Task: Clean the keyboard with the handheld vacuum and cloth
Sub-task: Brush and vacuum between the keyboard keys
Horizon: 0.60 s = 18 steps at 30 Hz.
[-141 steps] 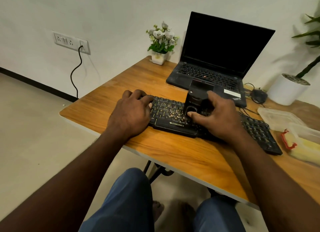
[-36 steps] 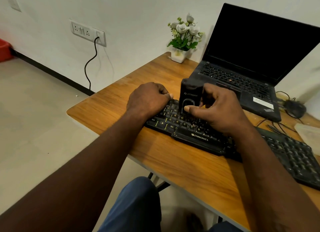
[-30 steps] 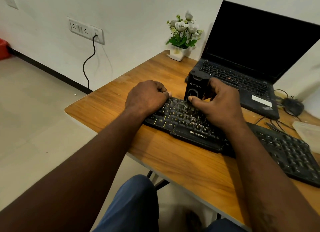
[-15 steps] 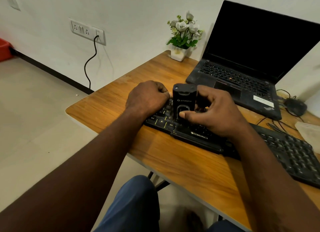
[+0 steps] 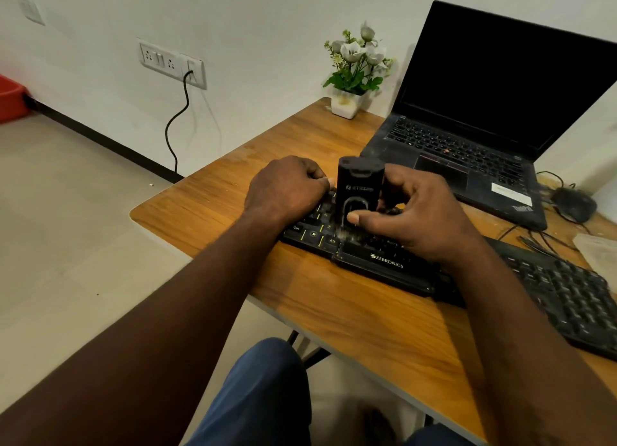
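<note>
Keyboard, black with a ZEBRONICS mark, lies along the front edge of the wooden desk near its left corner. The right hand grasps the upright black handheld vacuum, thumb across its face, with its lower end (blurred) on the keys. The left hand, fingers curled, presses on the keyboard's left end; an open laptop and 1 flower pot stand toward the back edge.

We see a wooden table carrying the keyboard, a laptop, a flowerpot and a mouse.
</note>
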Tool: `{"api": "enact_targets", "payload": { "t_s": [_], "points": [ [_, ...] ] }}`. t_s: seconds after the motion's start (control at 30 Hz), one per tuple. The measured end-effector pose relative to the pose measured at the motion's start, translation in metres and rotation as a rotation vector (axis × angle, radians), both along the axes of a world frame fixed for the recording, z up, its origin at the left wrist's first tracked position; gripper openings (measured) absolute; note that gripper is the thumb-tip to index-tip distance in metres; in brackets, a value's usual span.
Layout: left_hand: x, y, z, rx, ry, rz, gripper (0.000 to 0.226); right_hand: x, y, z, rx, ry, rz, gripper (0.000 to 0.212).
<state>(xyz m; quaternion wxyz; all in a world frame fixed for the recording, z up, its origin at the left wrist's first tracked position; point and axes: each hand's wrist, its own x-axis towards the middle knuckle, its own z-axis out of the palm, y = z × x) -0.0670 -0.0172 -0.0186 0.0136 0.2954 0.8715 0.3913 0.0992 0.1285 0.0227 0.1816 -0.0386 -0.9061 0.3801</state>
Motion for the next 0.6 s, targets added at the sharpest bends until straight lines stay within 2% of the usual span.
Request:
{"api": "enact_targets", "payload": {
  "t_s": [0.13, 0.2, 0.3, 0.33, 0.43, 0.5, 0.6],
  "points": [
    [-0.002, 0.002, -0.002, -0.001, 0.005, 0.001, 0.025, -0.008, 0.000, -0.004, 0.208, 0.135, -0.293, 0.041],
    [-0.001, 0.001, -0.001, 0.001, -0.002, 0.001, 0.023, -0.005, -0.002, -0.003, 0.145, 0.115, -0.236, 0.042],
    [0.000, -0.001, 0.002, -0.006, -0.006, -0.001, 0.015, -0.001, -0.012, -0.001, 0.039, 0.054, 0.005, 0.046],
    [0.000, -0.001, 0.003, -0.012, -0.003, 0.001, 0.013, -0.002, -0.014, -0.001, 0.047, 0.062, 0.028, 0.046],
    [-0.001, 0.000, 0.002, -0.015, -0.001, 0.001, 0.017, -0.009, -0.014, -0.002, 0.135, 0.128, -0.077, 0.048],
    [-0.002, 0.001, 0.001, -0.016, 0.006, 0.005, 0.021, -0.008, -0.011, -0.002, 0.123, 0.120, -0.119, 0.048],
    [-0.003, 0.001, 0.000, -0.013, 0.007, 0.002, 0.021, 0.002, -0.005, 0.003, 0.009, 0.014, -0.009, 0.051]
  ]
}}
